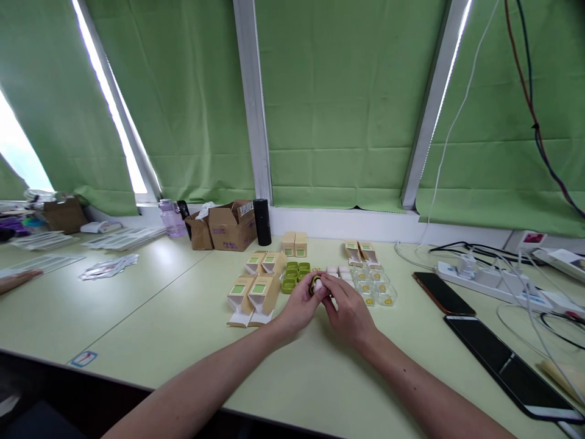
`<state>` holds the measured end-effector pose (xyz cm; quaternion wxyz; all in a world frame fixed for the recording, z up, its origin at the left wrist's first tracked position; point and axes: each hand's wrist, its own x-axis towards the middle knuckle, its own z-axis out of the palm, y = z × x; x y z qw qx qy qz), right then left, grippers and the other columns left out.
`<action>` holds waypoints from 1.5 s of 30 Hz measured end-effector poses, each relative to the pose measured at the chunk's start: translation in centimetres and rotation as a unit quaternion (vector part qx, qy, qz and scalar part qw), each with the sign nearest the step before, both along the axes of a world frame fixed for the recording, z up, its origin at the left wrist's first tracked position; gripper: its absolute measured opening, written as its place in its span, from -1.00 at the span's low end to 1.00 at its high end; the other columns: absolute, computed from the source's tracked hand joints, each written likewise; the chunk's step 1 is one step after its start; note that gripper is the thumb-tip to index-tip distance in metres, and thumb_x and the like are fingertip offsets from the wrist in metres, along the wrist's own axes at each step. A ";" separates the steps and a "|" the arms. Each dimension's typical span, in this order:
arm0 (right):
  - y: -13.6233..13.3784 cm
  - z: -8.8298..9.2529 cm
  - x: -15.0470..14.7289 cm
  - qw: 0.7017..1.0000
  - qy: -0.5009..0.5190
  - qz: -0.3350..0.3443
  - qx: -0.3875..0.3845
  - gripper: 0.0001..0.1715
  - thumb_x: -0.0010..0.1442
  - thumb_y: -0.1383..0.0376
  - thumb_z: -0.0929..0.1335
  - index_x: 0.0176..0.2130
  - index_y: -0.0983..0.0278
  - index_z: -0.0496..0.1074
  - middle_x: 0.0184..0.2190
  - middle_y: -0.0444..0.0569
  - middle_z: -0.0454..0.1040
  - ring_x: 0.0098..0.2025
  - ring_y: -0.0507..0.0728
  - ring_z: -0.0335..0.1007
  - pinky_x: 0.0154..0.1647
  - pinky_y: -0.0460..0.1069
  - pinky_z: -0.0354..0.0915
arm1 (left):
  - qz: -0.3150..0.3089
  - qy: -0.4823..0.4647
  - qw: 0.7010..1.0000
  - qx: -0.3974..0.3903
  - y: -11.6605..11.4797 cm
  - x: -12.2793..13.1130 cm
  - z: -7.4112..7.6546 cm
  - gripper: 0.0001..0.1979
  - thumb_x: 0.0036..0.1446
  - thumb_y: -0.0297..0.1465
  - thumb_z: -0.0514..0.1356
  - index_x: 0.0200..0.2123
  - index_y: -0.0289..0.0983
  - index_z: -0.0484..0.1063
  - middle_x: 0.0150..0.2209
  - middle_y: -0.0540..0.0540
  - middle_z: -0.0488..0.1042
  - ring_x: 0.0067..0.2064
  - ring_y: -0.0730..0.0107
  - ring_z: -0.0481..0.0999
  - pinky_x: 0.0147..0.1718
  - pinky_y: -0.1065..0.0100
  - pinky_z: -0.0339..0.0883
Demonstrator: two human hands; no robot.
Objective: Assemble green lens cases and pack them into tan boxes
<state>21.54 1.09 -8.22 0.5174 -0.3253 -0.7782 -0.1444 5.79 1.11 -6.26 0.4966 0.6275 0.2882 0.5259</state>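
Note:
Near the middle of the table my left hand [300, 301] and my right hand [350, 305] meet, fingers closed around a small green-and-white item [316, 284]. Fingers cover part of it. Just behind my left hand sit several green square cups [289, 285]. Small white pieces [344, 271] lie behind my right hand, with clear plastic holders with yellow centres [378, 286] to their right. Opened tan boxes with green labels [260, 289] are at the left of the cups. Two closed tan boxes [294, 244] stand farther back, and more opened boxes [361, 253] lie at back right.
Cardboard boxes [232, 225], a black cylinder [262, 222] and a purple bottle [172, 217] stand at the back. Right are two phones [443, 294] [507, 363], a power strip [493, 285] and cables. Another person's hand [21, 280] rests at far left.

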 end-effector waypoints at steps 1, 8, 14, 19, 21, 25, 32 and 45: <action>0.0 0.0 0.0 1.000 0.000 -0.001 0.000 -0.57 0.37 0.45 0.28 0.18 0.29 0.42 0.06 0.18 0.60 0.08 0.25 0.58 0.07 0.19 0.57 | -0.001 -0.002 1.000 0.003 -0.1 0.0 0.1 -0.43 0.20 -0.03 0.35 0.14 -0.25 0.42 0.20 -0.30 0.45 0.25 0.03 0.42 0.25 0.08 0.29; 0.3 -0.4 0.1 1.000 -0.005 -0.005 0.004 -0.57 0.36 0.45 0.29 0.18 0.28 0.42 0.07 0.17 0.60 0.08 0.26 0.59 0.06 0.19 0.58 | 0.001 -0.002 1.000 0.011 -0.2 0.2 0.2 -0.46 0.21 -0.03 0.34 0.12 -0.23 0.42 0.19 -0.29 0.46 0.24 0.02 0.42 0.24 0.08 0.31; 0.2 -0.2 0.0 1.000 -0.003 -0.003 0.005 -0.57 0.37 0.45 0.28 0.18 0.27 0.44 0.06 0.17 0.61 0.08 0.25 0.59 0.08 0.19 0.57 | 0.010 0.002 1.000 0.022 0.0 0.2 -0.1 -0.45 0.22 -0.03 0.33 0.12 -0.23 0.41 0.18 -0.28 0.47 0.24 0.04 0.43 0.25 0.07 0.30; 0.2 -0.2 -0.1 1.000 -0.003 -0.007 0.003 -0.57 0.36 0.45 0.28 0.17 0.29 0.44 0.07 0.19 0.60 0.09 0.26 0.58 0.08 0.19 0.57 | 0.022 0.013 0.999 0.035 -0.2 0.2 0.1 -0.45 0.23 -0.02 0.32 0.12 -0.24 0.41 0.15 -0.28 0.48 0.21 0.05 0.45 0.24 0.09 0.32; 0.2 -0.2 -0.2 1.000 -0.005 -0.008 0.004 -0.57 0.36 0.45 0.28 0.17 0.29 0.44 0.06 0.18 0.60 0.08 0.26 0.59 0.08 0.19 0.56 | 0.029 0.024 0.998 0.041 -0.2 0.2 0.1 -0.47 0.25 -0.02 0.30 0.12 -0.25 0.41 0.14 -0.28 0.50 0.20 0.05 0.47 0.23 0.09 0.33; 0.2 -0.1 -0.2 1.000 -0.006 -0.003 0.004 -0.56 0.36 0.46 0.27 0.18 0.28 0.42 0.06 0.18 0.60 0.08 0.26 0.58 0.07 0.19 0.56 | 0.039 0.026 0.998 0.041 -0.1 0.2 0.0 -0.45 0.25 -0.02 0.29 0.13 -0.25 0.42 0.16 -0.29 0.49 0.21 0.05 0.46 0.24 0.08 0.32; -0.3 0.2 0.0 0.998 -0.002 0.029 -0.055 -0.38 0.38 0.41 0.28 0.37 0.25 0.17 0.13 0.20 0.52 0.11 0.29 0.52 0.07 0.22 0.54 | 0.024 0.018 1.000 -0.007 -0.2 0.0 0.2 -0.23 0.22 0.01 0.30 0.34 -0.28 0.24 0.03 -0.27 0.54 0.05 0.11 0.56 0.09 0.12 0.46; 0.3 0.0 0.4 0.992 0.037 0.044 -0.108 -0.53 0.39 0.35 0.28 0.26 0.22 0.27 0.08 0.19 0.51 0.09 0.31 0.48 0.01 0.23 0.52 | -0.051 -0.046 0.996 -0.053 0.2 -0.4 0.3 -0.26 0.15 -0.03 0.39 0.29 -0.21 0.30 -0.04 -0.19 0.54 -0.15 0.25 0.63 0.00 0.12 0.53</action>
